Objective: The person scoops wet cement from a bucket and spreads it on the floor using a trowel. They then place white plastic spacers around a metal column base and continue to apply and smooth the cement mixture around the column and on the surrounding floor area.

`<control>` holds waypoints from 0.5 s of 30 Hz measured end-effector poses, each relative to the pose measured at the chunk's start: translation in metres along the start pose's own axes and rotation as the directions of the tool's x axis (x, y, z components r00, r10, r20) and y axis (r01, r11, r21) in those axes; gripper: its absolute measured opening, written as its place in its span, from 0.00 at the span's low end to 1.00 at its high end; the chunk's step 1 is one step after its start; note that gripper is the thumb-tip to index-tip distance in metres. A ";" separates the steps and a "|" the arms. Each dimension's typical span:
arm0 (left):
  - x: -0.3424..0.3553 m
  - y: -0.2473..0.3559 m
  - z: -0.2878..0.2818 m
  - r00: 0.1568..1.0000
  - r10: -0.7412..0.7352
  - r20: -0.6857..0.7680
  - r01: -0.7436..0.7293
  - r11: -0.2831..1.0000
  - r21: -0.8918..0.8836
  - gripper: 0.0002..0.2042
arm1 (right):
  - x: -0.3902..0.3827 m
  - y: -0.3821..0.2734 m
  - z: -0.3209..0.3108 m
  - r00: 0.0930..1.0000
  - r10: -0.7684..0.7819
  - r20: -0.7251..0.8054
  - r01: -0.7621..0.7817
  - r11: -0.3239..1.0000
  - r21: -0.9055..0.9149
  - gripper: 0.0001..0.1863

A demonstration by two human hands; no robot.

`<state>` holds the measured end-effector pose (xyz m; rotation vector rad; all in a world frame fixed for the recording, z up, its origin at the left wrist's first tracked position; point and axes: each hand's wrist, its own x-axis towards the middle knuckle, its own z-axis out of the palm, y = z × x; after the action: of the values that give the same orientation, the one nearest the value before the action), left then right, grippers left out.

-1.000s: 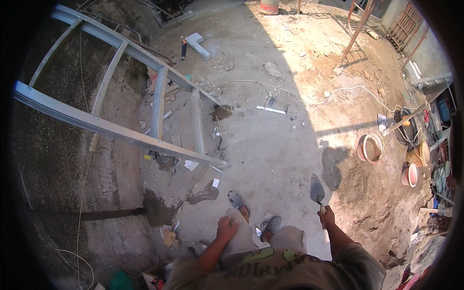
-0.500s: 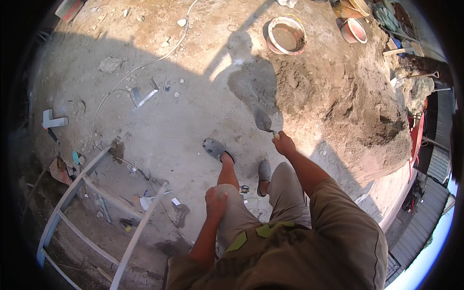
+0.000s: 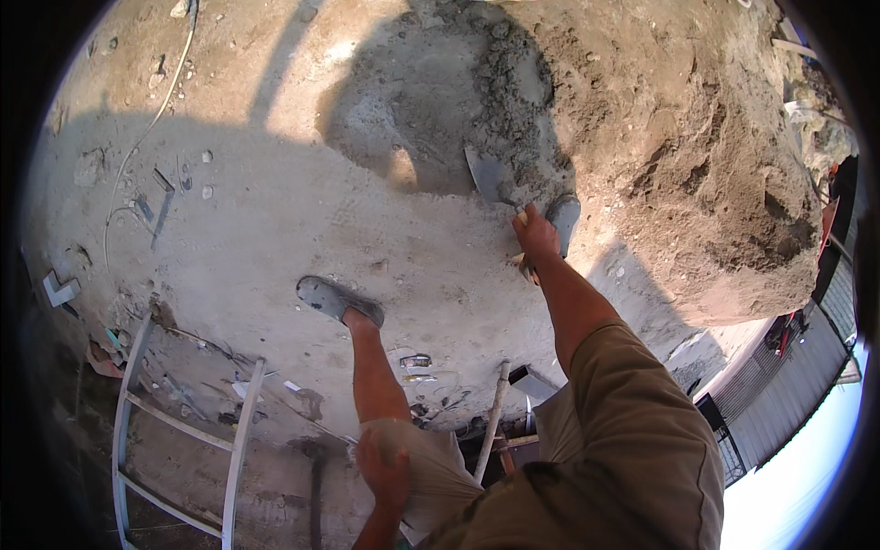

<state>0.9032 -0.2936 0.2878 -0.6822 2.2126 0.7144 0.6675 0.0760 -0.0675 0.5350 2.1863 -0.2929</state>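
Observation:
My right hand (image 3: 539,235) is closed round the pale handle of a pointed trowel (image 3: 486,174). The grey metal blade lies low at the near edge of a heap of wet, lumpy mortar (image 3: 522,119) on the ground. Close beside that hand is my right grey clog (image 3: 565,220), partly behind it. My left hand (image 3: 385,466) rests on my bent left leg, its fingers laid over the trouser cloth and holding nothing. My left grey clog (image 3: 337,301) stands on the dusty ground, apart from the mortar.
A large mound of brown sand (image 3: 706,183) rises at the right. A metal ladder-like frame (image 3: 240,440) lies at the lower left. A pale hose (image 3: 137,147) runs along the far left, near an L-shaped piece (image 3: 60,290). A wooden pole (image 3: 495,412) shows beside my legs.
I have stepped forward and bent nearer the mortar; the buckets have left the view. The trowel has come to the mortar's edge. My left hand stays on my leg.

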 end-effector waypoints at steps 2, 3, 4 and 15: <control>0.010 0.013 0.020 0.997 0.073 0.016 -0.073 0.997 -0.003 0.27 | 0.052 0.026 -0.035 0.997 0.001 -0.079 0.002 0.999 0.034 0.24; 0.014 0.021 0.024 0.996 0.078 0.044 -0.078 0.997 0.000 0.27 | 0.070 0.025 -0.051 0.997 -0.018 -0.075 0.020 1.000 0.022 0.24; 0.013 0.031 0.026 0.997 0.060 0.054 -0.060 0.998 0.004 0.27 | 0.081 0.014 -0.056 0.996 -0.064 -0.058 0.065 0.998 0.007 0.24; 0.014 0.049 0.048 0.992 -0.002 0.128 -0.007 0.998 0.064 0.26 | 0.095 0.003 -0.057 0.998 -0.052 -0.045 0.055 0.996 0.070 0.28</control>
<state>0.8853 -0.2310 0.2629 -0.5851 2.1100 0.6664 0.5771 0.1266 -0.1072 0.5269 2.2416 -0.3933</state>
